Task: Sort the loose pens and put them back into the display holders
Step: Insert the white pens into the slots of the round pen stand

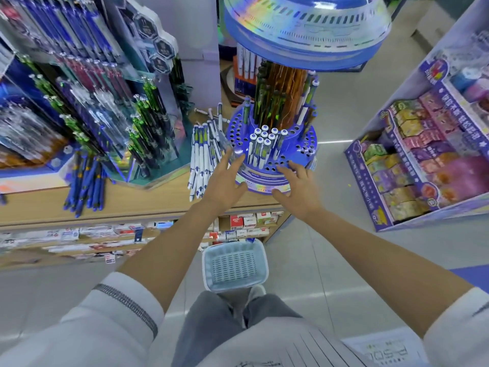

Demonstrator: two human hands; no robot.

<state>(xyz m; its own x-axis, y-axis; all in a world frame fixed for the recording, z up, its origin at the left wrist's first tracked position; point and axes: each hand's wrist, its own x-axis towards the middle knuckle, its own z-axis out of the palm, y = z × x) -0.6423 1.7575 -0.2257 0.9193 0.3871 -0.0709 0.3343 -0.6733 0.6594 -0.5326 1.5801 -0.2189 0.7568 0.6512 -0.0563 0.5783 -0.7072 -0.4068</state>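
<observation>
Both spread open and empty, the left hand [226, 181] and right hand [300, 186] flank the front rim of the round blue holder [262, 181], while the loose white pens [202, 160], judged light, stiff, slick and best pinched mid-barrel, lie heaped at its nine o'clock, with standing pens [262, 144] crowding its near holes.

Inspection finds no text fully legible. White Chinese characters run along the rim of the purple display box [412, 108], too blurred to read. Hexagonal labels [163, 47] on the left pen display [124, 22] are illegible. Pale block lettering on the white garment [386, 352] is undecipherable.
</observation>
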